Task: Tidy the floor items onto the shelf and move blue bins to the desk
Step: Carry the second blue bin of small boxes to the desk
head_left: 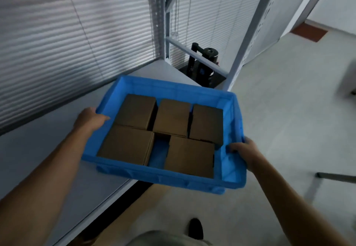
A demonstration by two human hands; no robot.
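Note:
I hold a blue plastic bin (173, 178) in the air with both hands. Several brown cardboard boxes (134, 111) lie flat inside it. My left hand (90, 119) grips the bin's left rim, thumb over the edge. My right hand (244, 152) grips the right rim near the front corner. The bin hangs partly over the edge of a grey shelf board (44, 161) on my left and partly over the floor.
Closed window blinds (67, 43) run behind the shelf. Grey metal shelf uprights (248, 33) and a crossbar (196, 56) stand ahead. A black device (202, 66) sits on the floor by the rack. Light floor (279, 110) spreads to the right; my shoe (195, 228) shows below.

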